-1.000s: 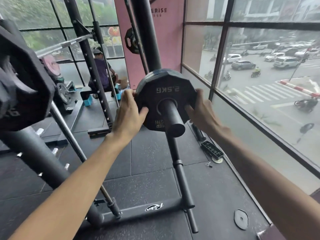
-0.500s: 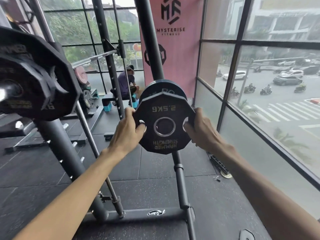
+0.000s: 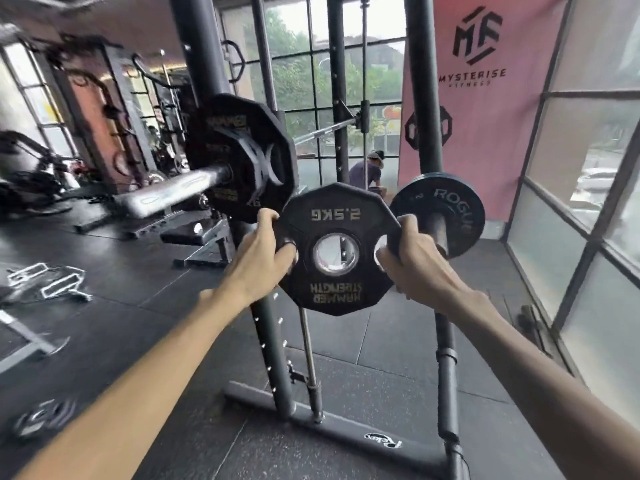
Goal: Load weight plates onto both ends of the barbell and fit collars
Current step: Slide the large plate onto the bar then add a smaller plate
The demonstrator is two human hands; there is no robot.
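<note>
Plate point(image 3: 335, 293) has left the peg point(image 3: 437, 227), fingers point(image 3: 267, 219) curled round both edges.

Small black twelve-sided 2.5 kg plate point(image 3: 334, 249): matt rubber-look coating, bright polished metal ring lining the bore. Bare steel barbell sleeve point(image 3: 180, 190): shiny, blurred. Black speckled floor tiles point(image 3: 381, 393): matt, rubbery, grainy. Dark painted rack post point(image 3: 273, 358): satin metal.

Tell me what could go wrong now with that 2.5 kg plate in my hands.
1. The left hand and right hand hold the plate only at its edges, in mid-air; a slip could drop it onto the rack base.
2. Fingers curled round the rim could get pinched against the big plate already on the barbell.
</note>
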